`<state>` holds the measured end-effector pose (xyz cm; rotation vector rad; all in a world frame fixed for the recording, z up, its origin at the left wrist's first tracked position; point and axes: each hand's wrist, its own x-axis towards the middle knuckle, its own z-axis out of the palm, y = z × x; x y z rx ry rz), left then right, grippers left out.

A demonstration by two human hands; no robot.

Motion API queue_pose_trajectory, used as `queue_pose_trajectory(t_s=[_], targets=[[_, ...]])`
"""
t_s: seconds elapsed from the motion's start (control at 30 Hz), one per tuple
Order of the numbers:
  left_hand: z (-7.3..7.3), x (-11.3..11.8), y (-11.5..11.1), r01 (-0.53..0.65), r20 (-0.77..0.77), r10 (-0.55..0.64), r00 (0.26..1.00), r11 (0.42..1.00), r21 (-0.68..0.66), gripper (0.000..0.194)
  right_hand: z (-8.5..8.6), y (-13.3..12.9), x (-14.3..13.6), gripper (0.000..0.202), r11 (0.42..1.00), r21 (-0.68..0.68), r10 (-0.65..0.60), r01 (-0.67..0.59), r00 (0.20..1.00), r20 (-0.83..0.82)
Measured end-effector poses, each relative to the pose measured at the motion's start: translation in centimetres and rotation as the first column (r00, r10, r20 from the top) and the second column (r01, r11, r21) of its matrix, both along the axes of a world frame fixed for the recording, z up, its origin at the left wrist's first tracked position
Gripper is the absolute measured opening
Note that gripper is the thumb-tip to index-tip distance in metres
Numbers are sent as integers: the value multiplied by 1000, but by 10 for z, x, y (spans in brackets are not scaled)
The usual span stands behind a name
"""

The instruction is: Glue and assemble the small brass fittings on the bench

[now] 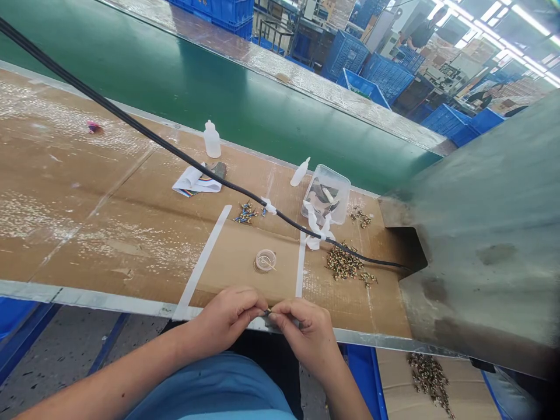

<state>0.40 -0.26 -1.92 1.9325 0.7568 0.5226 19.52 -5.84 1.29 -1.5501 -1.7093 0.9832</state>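
Note:
At the table's near edge, my left hand (236, 312) and my right hand (304, 322) meet fingertip to fingertip. Both are closed in a pinch on one small dark and brass-coloured part (268, 312); its exact kind is too small to make out. Just beyond them, a small round clear dish (265, 261) with a thin stick in it stands on a cardboard sheet (219, 262) bordered by white tape. Similar small brass-coloured parts (345, 262) lie heaped to the right, and a few blue-and-brass ones (245, 213) lie to the left of the dish.
A black cable (175, 153) crosses above the table. Farther back are a white squeeze bottle (212, 140), a smaller bottle (300, 172), a folded cloth (199, 179) and a clear plastic box (339, 181). A green conveyor belt (262, 111) runs behind; a metal housing (490, 233) rises at right.

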Motion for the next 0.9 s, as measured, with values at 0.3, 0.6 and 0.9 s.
queue_pose_trajectory(t_s=[0.3, 0.6, 0.9], targets=[[3, 0, 1, 3, -6, -3, 1000, 1000, 8, 18, 2, 0, 0, 13, 1000, -4, 1, -1, 1000, 16], [4, -1, 1, 12, -7, -12, 1000, 1000, -1, 18, 0, 0, 0, 12, 1000, -9, -1, 1, 1000, 0], [4, 0, 0, 6, -7, -6, 1000, 1000, 14, 18, 3, 1, -1, 13, 1000, 7, -6, 6, 1000, 4]])
